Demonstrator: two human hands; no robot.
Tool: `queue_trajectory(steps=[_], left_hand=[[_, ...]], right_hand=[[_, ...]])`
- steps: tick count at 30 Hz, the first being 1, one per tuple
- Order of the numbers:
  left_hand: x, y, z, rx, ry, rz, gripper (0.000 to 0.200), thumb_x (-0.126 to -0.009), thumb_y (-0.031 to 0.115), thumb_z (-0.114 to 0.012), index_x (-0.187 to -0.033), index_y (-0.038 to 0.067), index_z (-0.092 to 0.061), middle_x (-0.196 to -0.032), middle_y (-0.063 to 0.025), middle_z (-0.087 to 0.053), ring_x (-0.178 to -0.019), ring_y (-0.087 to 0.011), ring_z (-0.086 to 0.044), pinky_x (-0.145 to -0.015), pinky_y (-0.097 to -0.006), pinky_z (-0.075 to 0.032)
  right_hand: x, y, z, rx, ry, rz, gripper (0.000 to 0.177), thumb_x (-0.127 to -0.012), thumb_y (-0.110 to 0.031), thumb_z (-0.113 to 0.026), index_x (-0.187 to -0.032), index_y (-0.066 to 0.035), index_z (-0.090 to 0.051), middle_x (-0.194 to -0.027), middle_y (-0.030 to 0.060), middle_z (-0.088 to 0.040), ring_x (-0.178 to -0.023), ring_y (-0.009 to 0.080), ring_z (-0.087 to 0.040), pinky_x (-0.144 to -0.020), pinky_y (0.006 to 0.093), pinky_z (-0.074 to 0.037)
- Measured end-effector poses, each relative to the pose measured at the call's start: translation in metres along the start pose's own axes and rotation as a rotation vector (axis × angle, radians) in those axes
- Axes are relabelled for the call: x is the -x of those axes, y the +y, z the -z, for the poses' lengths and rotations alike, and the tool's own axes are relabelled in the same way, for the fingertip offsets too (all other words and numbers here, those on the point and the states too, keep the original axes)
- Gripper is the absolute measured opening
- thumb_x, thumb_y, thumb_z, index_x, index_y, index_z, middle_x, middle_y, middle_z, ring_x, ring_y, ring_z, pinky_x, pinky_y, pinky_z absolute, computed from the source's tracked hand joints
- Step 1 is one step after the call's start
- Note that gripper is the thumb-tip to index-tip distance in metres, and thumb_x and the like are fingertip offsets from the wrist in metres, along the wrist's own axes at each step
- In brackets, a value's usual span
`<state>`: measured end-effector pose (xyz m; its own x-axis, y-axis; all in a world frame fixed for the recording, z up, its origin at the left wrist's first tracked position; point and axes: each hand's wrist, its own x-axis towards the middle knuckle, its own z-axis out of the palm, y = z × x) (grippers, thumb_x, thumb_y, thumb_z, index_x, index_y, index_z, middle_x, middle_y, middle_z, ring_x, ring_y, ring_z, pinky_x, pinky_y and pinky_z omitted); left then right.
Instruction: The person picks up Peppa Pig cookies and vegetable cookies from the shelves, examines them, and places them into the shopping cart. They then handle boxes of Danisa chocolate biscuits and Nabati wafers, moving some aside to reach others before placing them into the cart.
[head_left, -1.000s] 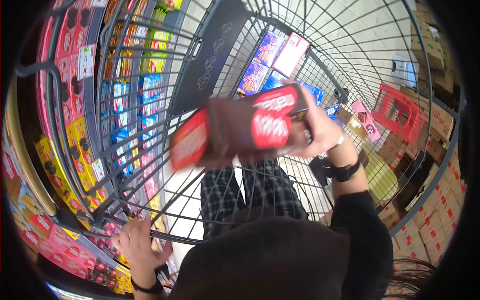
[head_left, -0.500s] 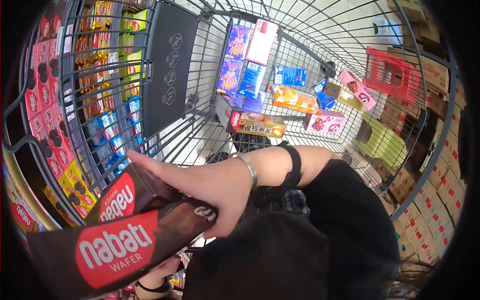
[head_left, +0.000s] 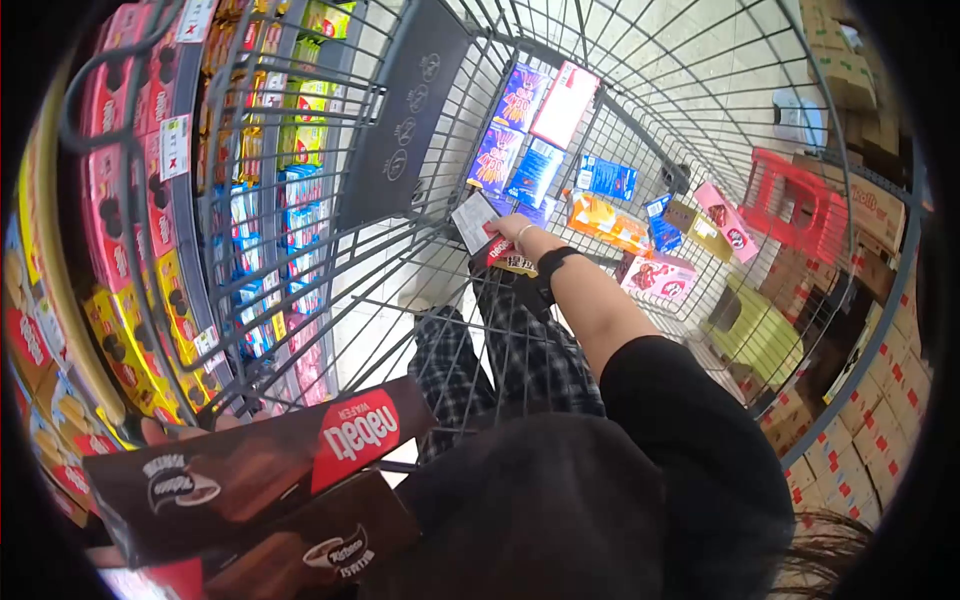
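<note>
My right hand [head_left: 513,230] is down in the shopping cart, fingers closed over a dark Nabati wafer box [head_left: 473,221] whose pale side faces up. That box lies over the gold box with Chinese lettering [head_left: 520,264], partly covering it. At lower left, my left hand [head_left: 165,432] grips two brown Nabati wafer boxes, an upper one [head_left: 255,450] and a lower one [head_left: 315,545]. Only some of its fingertips show beyond the upper box's edge; the rest is hidden.
The cart's wire basket holds purple Pocky boxes [head_left: 497,158], a white box [head_left: 565,105], an orange pack [head_left: 608,224], blue packs [head_left: 607,177] and pink boxes [head_left: 658,276]. Shelves of snacks [head_left: 120,220] line the left. Stacked cartons [head_left: 850,440] stand right.
My right hand has left the wafer boxes at lower left and reached forward into the cart with a wafer box. The two boxes in my left hand have turned. The view has shifted slightly.
</note>
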<state>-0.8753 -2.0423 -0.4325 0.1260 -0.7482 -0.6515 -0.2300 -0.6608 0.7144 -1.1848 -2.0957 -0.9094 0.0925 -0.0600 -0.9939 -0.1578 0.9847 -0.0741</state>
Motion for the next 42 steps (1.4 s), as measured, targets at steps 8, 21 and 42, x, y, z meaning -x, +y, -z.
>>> queue_trajectory(steps=[8, 21, 42], left_hand=[[0.027, -0.044, 0.019, 0.256, 0.083, -0.260, 0.054, -0.061, 0.023, -0.063, -0.107, 0.002, -0.045, -0.096, -0.0120, -0.053, -0.088, -0.0267, -0.053, -0.079, -0.0392, -0.044], [0.158, -0.164, 0.131, 0.841, 0.084, -0.661, 0.051, -0.057, 0.019, -0.060, -0.104, 0.004, -0.045, -0.088, -0.0121, -0.055, -0.079, -0.0277, -0.057, -0.074, -0.0388, -0.048], [0.352, -0.421, 0.256, 1.395, 0.724, -0.610, 0.048, -0.082, 0.025, -0.047, -0.122, 0.001, -0.036, -0.112, -0.0140, -0.051, -0.099, -0.0203, -0.054, -0.082, -0.0344, -0.047]], right_hand=[[0.231, -0.038, 0.094, 0.167, 0.011, 0.633, 0.056, -0.072, -0.022, -0.066, -0.117, 0.000, -0.039, -0.103, 0.0109, -0.052, -0.093, 0.0189, -0.051, -0.082, 0.0291, -0.041], [0.585, 0.052, -0.165, 0.875, 0.908, 2.691, 0.024, -0.055, 0.004, -0.063, -0.071, -0.006, -0.048, -0.095, 0.0134, -0.059, -0.092, 0.0337, -0.058, -0.065, 0.0344, -0.050], [0.522, 0.200, -0.634, 1.834, -0.679, 2.387, 0.033, -0.050, -0.013, -0.069, -0.081, -0.017, -0.057, -0.131, 0.0221, -0.030, -0.113, 0.0415, -0.036, -0.087, 0.0435, -0.040]])
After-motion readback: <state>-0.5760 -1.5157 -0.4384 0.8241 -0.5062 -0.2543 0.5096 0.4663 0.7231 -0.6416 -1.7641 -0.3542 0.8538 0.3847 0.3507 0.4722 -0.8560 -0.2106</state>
